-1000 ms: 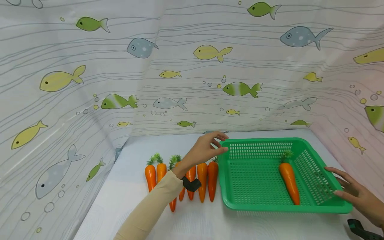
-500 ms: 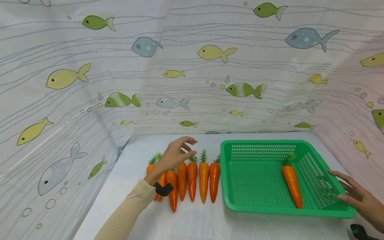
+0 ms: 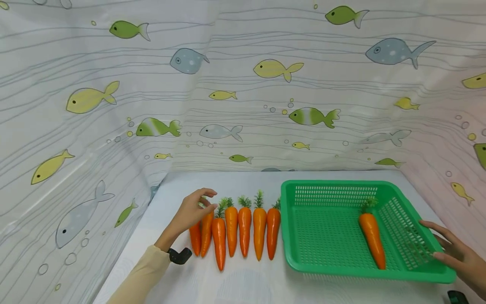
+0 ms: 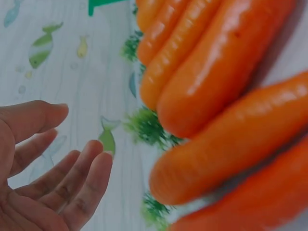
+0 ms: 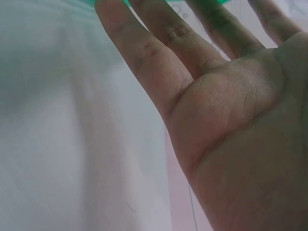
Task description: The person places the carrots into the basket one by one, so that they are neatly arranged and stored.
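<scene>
A row of several orange carrots (image 3: 244, 232) with green tops lies on the white table, left of a green plastic basket (image 3: 341, 271). My left hand (image 3: 191, 210) hovers over the leafy end of the leftmost carrots, partly covering them, fingers loosely bent and holding nothing. In the left wrist view, a gap separates the fingertips (image 4: 107, 161) from the nearest carrot (image 4: 187, 178). One carrot (image 3: 373, 240) lies inside the basket, towards its right side. At the basket's right rim rests my right hand (image 3: 457, 251), its fingers extended against the edge.
White sheeting (image 3: 243, 126) printed with fish rises behind the table and along both sides. Bare white tabletop (image 3: 235, 287) shows in front of the carrots. A black wrist strap mount (image 3: 180, 256) sits on the left wrist.
My left hand has moved left from the basket's left rim, across the row, to the leftmost carrots. The right hand stays at the basket's right rim. The head view has shifted slightly.
</scene>
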The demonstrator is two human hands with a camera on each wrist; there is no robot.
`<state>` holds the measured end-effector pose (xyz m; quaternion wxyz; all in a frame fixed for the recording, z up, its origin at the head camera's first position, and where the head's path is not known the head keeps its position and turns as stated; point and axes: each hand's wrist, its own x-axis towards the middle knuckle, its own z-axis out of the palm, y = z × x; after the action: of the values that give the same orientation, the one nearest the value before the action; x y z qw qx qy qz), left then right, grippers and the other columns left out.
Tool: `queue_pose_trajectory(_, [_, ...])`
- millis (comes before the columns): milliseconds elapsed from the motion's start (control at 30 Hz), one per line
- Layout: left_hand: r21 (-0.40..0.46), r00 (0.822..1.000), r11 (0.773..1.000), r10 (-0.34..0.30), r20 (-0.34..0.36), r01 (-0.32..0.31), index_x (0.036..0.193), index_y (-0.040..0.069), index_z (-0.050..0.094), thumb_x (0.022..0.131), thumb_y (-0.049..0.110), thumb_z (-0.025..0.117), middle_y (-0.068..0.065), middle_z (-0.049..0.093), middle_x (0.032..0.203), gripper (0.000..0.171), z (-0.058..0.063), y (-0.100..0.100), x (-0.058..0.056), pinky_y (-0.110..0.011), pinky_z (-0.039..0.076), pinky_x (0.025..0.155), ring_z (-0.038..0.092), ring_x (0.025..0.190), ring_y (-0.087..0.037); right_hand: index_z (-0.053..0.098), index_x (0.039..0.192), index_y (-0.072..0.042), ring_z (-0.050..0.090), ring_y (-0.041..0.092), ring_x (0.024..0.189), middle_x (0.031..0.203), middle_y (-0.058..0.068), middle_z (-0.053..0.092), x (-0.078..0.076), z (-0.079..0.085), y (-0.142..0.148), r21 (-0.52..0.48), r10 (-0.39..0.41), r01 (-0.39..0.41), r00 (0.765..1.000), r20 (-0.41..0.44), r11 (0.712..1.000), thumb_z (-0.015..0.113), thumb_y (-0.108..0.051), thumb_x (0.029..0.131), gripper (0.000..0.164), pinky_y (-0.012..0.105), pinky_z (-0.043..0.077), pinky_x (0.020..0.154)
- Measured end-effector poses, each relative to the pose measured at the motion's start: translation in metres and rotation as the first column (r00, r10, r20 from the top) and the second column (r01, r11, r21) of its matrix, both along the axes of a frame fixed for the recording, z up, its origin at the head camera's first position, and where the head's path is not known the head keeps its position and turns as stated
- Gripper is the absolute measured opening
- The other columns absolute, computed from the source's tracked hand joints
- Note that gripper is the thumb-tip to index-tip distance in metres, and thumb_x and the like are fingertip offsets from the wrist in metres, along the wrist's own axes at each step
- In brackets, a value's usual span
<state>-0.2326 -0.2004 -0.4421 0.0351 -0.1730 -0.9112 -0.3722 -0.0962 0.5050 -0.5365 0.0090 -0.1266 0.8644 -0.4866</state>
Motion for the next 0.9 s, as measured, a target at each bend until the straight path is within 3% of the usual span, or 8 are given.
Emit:
queue_pose_trajectory(333, [-0.023, 0.997, 0.997, 0.075, 0.003, -0.075, 0.129, 0.008, 0.066, 0.094, 0.017, 0.078, -0.02, 0.062, 0.122, 0.038, -0.023, -0.031, 0.005, -0.041, 0.059, 0.078, 0.067, 0.095, -0.025, -0.001, 0.166, -0.013, 0.037, -0.017, 0.127, 0.16, -0.022, 0.011, -0.002, -0.001, 0.004, -0.129, 0.095, -0.103, 0.993, -0.073, 0.986, 0.037, 0.017, 0.103, 0.08, 0.03, 0.059, 0.072])
queue_pose_trajectory(500, [-0.045, 0.994, 0.993, 0.111, -0.022, -0.112, 0.126, 0.005, 0.068, 0.091, 0.016, 0.081, -0.021, 0.061, 0.113, 0.039, -0.034, -0.042, 0.006, -0.044, 0.057, 0.078, 0.066, 0.094, -0.031, 0.003, 0.166, -0.013, 0.041, -0.016, 0.125, 0.157, -0.021, 0.017, -0.002, -0.004, 0.003, -0.164, 0.07, -0.084, 0.993, -0.092, 0.983, 0.038, 0.021, 0.1, 0.082, 0.029, 0.059, 0.071])
queue_pose_trajectory(667, [-0.078, 0.987, 0.984, 0.159, -0.014, -0.159, 0.121, 0.003, 0.07, 0.089, 0.019, 0.084, -0.019, 0.057, 0.103, 0.039, -0.04, -0.049, 0.006, -0.038, 0.049, 0.074, 0.058, 0.09, -0.031, 0.004, 0.166, -0.01, 0.041, -0.014, 0.127, 0.158, -0.019, 0.017, -0.003, -0.004, 0.001, -0.215, 0.083, -0.106, 0.99, -0.115, 0.971, 0.037, 0.024, 0.098, 0.082, 0.027, 0.059, 0.071])
queue_pose_trajectory(767, [-0.099, 0.982, 0.977, 0.189, 0.004, -0.188, 0.119, 0.002, 0.07, 0.088, 0.019, 0.084, -0.018, 0.054, 0.101, 0.038, -0.042, -0.054, 0.005, -0.036, 0.045, 0.071, 0.053, 0.088, -0.029, 0.004, 0.166, -0.01, 0.041, -0.014, 0.127, 0.159, -0.019, 0.017, -0.004, -0.003, 0.001, -0.225, 0.098, -0.124, 0.988, -0.123, 0.967, 0.036, 0.025, 0.098, 0.083, 0.027, 0.059, 0.071])
queue_pose_trajectory(900, [-0.131, 0.974, 0.968, 0.222, 0.05, -0.215, 0.118, 0.002, 0.071, 0.087, 0.021, 0.085, -0.021, 0.054, 0.103, 0.039, -0.046, -0.061, 0.005, -0.036, 0.048, 0.069, 0.055, 0.087, -0.028, 0.004, 0.166, -0.01, 0.039, -0.015, 0.127, 0.159, -0.02, 0.016, -0.004, -0.003, 0.001, -0.17, 0.082, -0.102, 0.989, -0.119, 0.98, 0.037, 0.023, 0.099, 0.082, 0.026, 0.058, 0.071])
